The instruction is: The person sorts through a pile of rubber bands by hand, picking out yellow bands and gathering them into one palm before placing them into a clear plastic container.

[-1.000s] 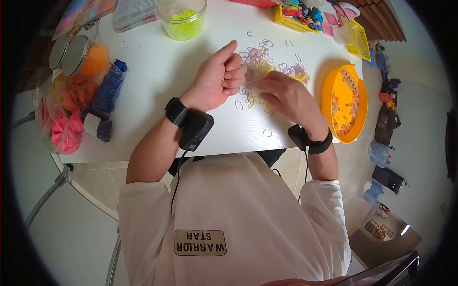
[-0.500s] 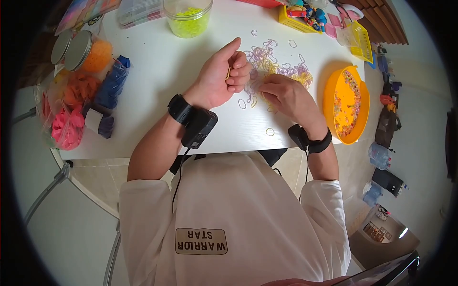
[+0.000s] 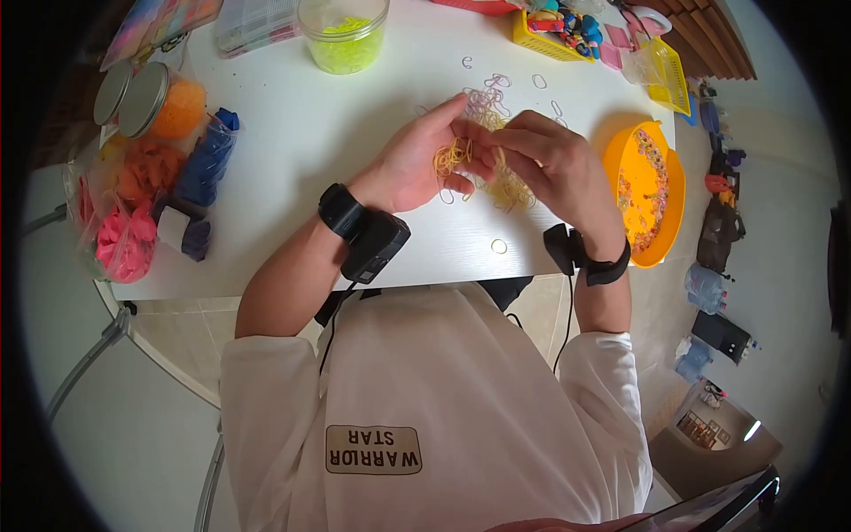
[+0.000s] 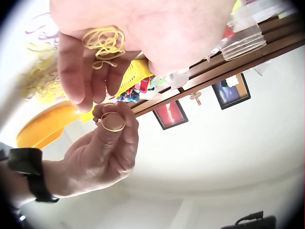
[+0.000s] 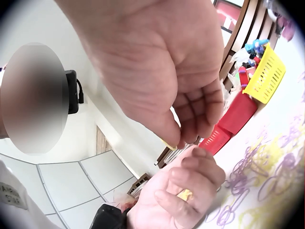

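Observation:
My left hand point(image 3: 403, 173) is turned palm up over the table with its fingers loosely bent. A small tangle of yellow rubber bands point(image 3: 452, 156) lies in it at the base of the fingers. Close to the left fingertips, my right hand point(image 3: 572, 173) pinches one yellow rubber band point(image 4: 112, 130) between thumb and fingers; the left wrist view shows it looped across the thumb tip. Beneath both hands spreads a loose heap of yellow and purple rubber bands point(image 3: 511, 192), partly hidden by them.
An orange tray point(image 3: 675, 191) of small colourful pieces stands right of the heap. Behind are a clear tub point(image 3: 344, 53) of lime-green bits and a yellow basket point(image 3: 541, 40) of toys. Lidded jars point(image 3: 146, 102) and bagged coloured materials point(image 3: 124, 244) sit at the left. One band point(image 3: 499, 246) lies near the front edge.
My left fingers have uncurled, bringing the yellow bands in the palm into sight. The right hand has lifted from the heap toward the left fingertips with a yellow band.

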A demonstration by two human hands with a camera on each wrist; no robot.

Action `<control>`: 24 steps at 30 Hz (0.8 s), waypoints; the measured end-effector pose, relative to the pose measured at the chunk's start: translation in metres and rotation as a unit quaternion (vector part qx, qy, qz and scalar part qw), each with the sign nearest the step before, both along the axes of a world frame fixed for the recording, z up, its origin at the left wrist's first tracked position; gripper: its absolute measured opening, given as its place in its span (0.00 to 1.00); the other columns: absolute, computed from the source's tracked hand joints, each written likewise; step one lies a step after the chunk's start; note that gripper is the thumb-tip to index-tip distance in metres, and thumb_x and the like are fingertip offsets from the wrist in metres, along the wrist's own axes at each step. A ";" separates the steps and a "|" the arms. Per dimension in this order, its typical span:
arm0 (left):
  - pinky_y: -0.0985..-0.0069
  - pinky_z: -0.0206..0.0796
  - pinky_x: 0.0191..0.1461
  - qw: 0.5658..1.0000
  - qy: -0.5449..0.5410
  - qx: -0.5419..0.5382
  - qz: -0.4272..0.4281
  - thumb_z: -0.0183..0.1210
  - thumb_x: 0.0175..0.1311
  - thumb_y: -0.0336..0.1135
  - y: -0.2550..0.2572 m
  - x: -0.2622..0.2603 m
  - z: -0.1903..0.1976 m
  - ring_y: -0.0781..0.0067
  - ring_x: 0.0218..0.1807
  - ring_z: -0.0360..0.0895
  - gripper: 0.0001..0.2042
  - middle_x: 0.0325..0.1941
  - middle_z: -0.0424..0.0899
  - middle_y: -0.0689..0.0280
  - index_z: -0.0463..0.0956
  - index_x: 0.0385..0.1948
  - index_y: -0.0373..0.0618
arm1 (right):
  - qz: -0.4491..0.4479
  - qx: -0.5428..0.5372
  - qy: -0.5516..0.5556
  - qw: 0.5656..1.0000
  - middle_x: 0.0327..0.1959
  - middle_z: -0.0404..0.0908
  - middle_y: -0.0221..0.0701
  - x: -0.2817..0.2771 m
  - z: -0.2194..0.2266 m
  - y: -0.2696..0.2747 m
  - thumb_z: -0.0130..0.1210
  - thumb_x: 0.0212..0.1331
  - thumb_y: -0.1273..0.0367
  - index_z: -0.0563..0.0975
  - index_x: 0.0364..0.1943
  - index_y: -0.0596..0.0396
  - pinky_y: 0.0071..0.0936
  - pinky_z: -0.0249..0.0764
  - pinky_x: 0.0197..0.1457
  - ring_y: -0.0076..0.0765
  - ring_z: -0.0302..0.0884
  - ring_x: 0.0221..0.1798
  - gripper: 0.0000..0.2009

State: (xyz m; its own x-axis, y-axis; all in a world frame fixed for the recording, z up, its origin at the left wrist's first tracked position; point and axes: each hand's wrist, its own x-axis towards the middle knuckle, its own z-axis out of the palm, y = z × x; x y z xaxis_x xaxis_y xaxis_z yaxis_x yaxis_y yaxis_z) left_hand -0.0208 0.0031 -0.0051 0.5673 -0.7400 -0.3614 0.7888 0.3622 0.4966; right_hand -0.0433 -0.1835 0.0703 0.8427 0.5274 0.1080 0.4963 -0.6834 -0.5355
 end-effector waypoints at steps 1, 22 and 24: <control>0.81 0.63 0.28 1.000 0.005 0.006 0.000 0.38 0.73 0.58 -0.002 -0.001 0.001 0.73 0.32 0.76 0.24 0.27 0.77 0.68 0.74 0.35 0.47 | 0.014 0.006 -0.011 1.000 0.33 0.78 0.33 0.000 -0.001 0.004 0.57 0.50 0.77 0.80 0.45 0.53 0.36 0.75 0.38 0.44 0.79 0.36 0.15; 0.81 0.35 0.18 0.995 0.020 -0.056 0.083 0.42 0.72 0.60 0.022 0.019 0.005 0.84 0.15 0.41 0.27 0.13 0.47 0.79 0.52 0.13 0.56 | 0.025 -0.105 0.046 0.993 0.31 0.75 0.34 -0.017 -0.040 -0.012 0.60 0.53 0.72 0.77 0.33 0.55 0.39 0.74 0.41 0.44 0.78 0.38 0.05; 0.81 0.35 0.18 0.995 0.022 -0.056 0.082 0.42 0.72 0.60 0.021 0.019 0.003 0.84 0.15 0.42 0.27 0.13 0.47 0.79 0.52 0.13 0.56 | 0.020 -0.102 0.040 0.994 0.32 0.75 0.34 -0.019 -0.042 -0.009 0.59 0.53 0.72 0.76 0.32 0.55 0.38 0.75 0.41 0.44 0.78 0.38 0.05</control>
